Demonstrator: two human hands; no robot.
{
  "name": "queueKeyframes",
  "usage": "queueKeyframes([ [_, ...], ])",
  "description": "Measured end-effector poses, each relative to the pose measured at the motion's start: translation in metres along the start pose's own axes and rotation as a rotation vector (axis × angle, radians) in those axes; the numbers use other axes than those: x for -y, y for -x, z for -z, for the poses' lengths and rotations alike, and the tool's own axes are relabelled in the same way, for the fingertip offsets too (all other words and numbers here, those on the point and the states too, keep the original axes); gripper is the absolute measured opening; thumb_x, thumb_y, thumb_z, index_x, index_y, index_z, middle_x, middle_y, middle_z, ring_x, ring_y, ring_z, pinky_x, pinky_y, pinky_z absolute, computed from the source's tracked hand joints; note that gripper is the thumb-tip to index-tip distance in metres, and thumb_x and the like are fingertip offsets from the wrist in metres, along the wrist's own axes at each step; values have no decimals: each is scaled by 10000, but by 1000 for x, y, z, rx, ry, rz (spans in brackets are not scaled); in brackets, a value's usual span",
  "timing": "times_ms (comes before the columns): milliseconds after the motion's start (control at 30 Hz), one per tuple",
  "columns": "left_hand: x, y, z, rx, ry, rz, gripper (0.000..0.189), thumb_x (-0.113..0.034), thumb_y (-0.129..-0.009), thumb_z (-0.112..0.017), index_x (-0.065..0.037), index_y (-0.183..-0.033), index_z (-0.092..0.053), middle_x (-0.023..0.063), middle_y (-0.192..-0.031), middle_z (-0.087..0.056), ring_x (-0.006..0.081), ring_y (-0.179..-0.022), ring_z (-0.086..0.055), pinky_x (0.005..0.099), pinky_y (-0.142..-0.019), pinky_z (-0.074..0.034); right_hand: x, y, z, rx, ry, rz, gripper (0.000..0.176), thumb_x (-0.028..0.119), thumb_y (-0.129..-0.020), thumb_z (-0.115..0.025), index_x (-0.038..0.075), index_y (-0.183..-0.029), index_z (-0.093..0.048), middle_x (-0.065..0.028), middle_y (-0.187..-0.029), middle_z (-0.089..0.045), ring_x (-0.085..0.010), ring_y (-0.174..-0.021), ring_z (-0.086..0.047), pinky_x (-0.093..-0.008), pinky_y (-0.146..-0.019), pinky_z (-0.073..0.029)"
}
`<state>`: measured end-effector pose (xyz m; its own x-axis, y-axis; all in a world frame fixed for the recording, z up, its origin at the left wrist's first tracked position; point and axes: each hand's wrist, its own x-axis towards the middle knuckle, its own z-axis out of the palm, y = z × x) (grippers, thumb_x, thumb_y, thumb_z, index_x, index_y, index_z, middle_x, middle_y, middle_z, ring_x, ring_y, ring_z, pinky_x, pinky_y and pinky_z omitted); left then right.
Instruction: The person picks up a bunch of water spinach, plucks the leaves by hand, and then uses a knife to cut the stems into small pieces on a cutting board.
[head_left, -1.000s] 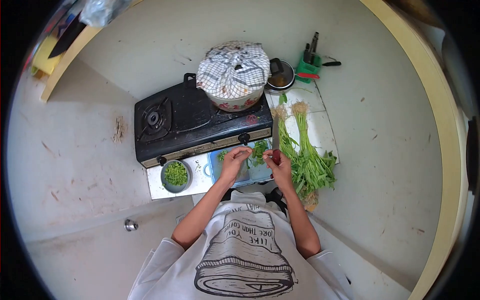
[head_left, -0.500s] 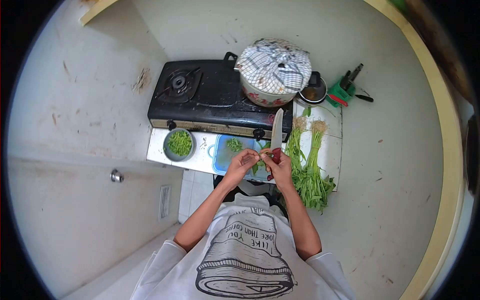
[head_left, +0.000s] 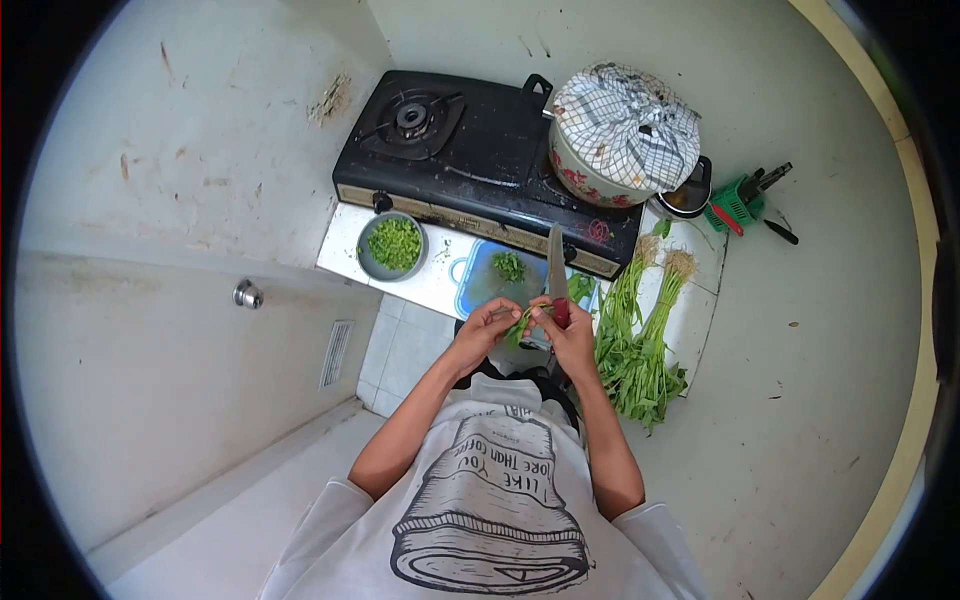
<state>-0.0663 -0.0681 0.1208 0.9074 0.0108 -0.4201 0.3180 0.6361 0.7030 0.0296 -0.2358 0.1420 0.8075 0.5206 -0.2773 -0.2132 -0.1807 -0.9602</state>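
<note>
— Where's the sprig?
— At the board's six-o'clock edge, pinched in the left hand's nearly closed fingers.
— The knife?
— Gripped in the right hand, blade toward twelve, likely freeing fingertips for the sprig.

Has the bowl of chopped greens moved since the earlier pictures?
No. The bowl still sits just in front of the left knob of the stove; only the view has shifted.

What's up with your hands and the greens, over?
Left hand pinching leafy sprig. Right hand gripping knife, fingertips at sprig. Green pile on blue board. In the way, maybe: blade jutting toward stove.
</note>
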Motion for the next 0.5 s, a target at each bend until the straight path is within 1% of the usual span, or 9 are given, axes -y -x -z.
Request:
queueKeyframes([
  [100, -19, -9, 20, 52, -63, 93, 135, -122, -1050, -619, -33, -1152, -612, 59, -1121, -677, 162, -1020, -679, 310, -949, -554, 3, -7, -16, -50, -3, 9, 205, 208, -985, -743, 45, -1108, -738, 40, -760, -666, -26, -598, -488, -223, -551, -390],
  [200, -24, -22, 52, 119, -148, 78, 164, -104, -1025, -648, -18, -1163, -625, 54, -1104, -687, 153, -1017, -679, 303, -944, -555, -11, -18, -35, -138, -37, -3, 232, 245, -998, -727, 40, -1106, -743, 37, -744, -645, -32, -595, -480, -228, -550, -388],
  [233, -23, -28, 63, 94, -226, 58, 164, -104, -1016, -659, -16, -1153, -639, 50, -1084, -695, 151, -1009, -680, 308, -942, -554, -15, -22, -40, -174, -49, -7, 245, 260, -1004, -720, 39, -1105, -745, 35, -739, -639, -35, -594, -478, -229, -551, -388],
  [300, -20, -40, 86, 45, -382, 9, 164, -103, -998, -681, -13, -1133, -669, 41, -1044, -711, 146, -994, -682, 318, -937, -551, -22, -25, -48, -277, 68, -46, 272, 283, -1016, -695, 15, -1045, -730, -10, -712, -617, -81, -588, -490, -274, -558, -406],
  [333, -16, -47, 99, 14, -508, -49, 152, -79, -981, -686, -12, -1117, -682, 59, -1021, -723, 162, -984, -694, 323, -914, -553, -27, -27, -52, -326, 125, -64, 295, 295, -1023, -683, 3, -1015, -722, -32, -699, -606, -104, -585, -497, -297, -561, -415],
  [400, -8, -57, 122, -53, -761, -164, 139, -29, -947, -697, -12, -1084, -707, 93, -977, -746, 195, -966, -719, 331, -868, -558, -62, -31, -49, -338, 277, -28, 342, 315, -1030, -660, -17, -950, -683, -87, -679, -577, -176, -584, -515, -354, -582, -433],
  [433, -9, -61, 128, -60, -837, -181, 136, -23, -933, -699, -10, -1068, -712, 112, -967, -747, 228, -962, -724, 342, -873, -559, -68, -29, -52, -343, 351, -13, 371, 324, -1034, -648, -27, -917, -663, -115, -669, -563, -212, -584, -525, -383, -593, -442],
  [500, -9, -69, 139, -68, -989, -216, 130, -9, -906, -703, -7, -1035, -720, 151, -947, -749, 292, -954, -734, 363, -881, -562, -79, -21, -59, -335, 448, -29, 404, 366, -1030, -655, -22, -921, -654, -96, -647, -530, -188, -582, -536, -383, -587, -451],
])
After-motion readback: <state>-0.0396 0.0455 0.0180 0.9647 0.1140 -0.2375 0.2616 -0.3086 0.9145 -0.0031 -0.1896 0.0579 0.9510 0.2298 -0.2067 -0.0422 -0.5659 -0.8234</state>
